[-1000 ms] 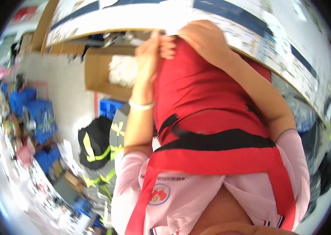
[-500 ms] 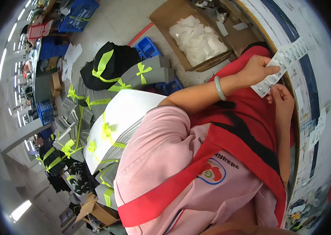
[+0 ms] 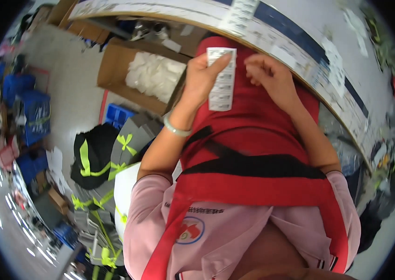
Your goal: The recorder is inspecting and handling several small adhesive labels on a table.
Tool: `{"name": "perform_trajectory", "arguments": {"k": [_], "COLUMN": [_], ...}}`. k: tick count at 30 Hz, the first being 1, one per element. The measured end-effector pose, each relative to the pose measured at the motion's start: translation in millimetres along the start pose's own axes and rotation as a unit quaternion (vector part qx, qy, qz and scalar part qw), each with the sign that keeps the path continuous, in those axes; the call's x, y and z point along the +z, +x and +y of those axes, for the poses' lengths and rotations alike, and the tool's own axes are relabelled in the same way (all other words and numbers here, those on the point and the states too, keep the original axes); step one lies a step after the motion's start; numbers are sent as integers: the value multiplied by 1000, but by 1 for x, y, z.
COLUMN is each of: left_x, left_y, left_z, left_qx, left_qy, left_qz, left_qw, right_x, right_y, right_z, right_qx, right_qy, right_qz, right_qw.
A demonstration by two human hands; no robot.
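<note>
My left hand (image 3: 199, 81), with a pale bangle (image 3: 177, 127) at its wrist, pinches a white strip of printed labels (image 3: 221, 91) between thumb and fingers. The strip hangs over the red apron (image 3: 249, 126) on my lap, its printed side facing up. To the right of it, my right hand (image 3: 272, 79) is off the strip, fingers loosely bent and apart, with nothing visible in them. Another strip of printed labels (image 3: 240, 16) lies on the table just beyond my hands.
The worn white table (image 3: 284, 56) runs along the far and right side. Left of my lap stands a cardboard box (image 3: 113, 70) with white paper pieces (image 3: 153, 74). Bundled grey pieces (image 3: 134, 133) and black pieces (image 3: 92, 151), tied with yellow-green ribbon, are stacked at my left.
My view has turned, so the table now runs across the far side. The right hand has come away from the label strip, and the left hand holds it closer over my lap.
</note>
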State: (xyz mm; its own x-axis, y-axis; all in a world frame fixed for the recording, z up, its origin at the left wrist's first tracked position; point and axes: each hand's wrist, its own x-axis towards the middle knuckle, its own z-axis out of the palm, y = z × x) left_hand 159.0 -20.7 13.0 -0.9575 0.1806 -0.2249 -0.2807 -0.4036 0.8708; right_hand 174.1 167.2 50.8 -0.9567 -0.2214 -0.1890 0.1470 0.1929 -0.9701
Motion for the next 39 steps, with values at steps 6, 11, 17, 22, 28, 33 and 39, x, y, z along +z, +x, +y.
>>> {"name": "perform_trajectory", "arguments": {"k": [6, 11, 17, 22, 28, 33, 39], "left_x": [22, 22, 22, 20, 12, 21, 23], "left_y": [0, 10, 12, 13, 13, 15, 17], "left_z": [-5, 0, -9, -3, -3, -4, -9], "left_qx": [-34, -66, -83, -89, -123, -111, -104], "left_qy": [70, 79, 36, 8, -35, -70, -57], "left_qz": [-71, -85, -138, -171, -170, -169, -181], "left_qw": [994, 991, 986, 981, 977, 977, 976], "right_x": [-27, -31, -37, -39, -35, -31, -31], "right_y": [9, 10, 4, 6, 9, 4, 0], "right_z": [-5, -1, -1, -2, -7, 16, 27], "right_qx": [2, 5, 0, 32, 63, 109, 104], "right_qy": [27, 42, -9, 31, 88, 240, 280], "right_qz": [11, -32, -70, -91, -96, -88, -88], "right_qw": [1000, 999, 998, 995, 990, 961, 950]}}
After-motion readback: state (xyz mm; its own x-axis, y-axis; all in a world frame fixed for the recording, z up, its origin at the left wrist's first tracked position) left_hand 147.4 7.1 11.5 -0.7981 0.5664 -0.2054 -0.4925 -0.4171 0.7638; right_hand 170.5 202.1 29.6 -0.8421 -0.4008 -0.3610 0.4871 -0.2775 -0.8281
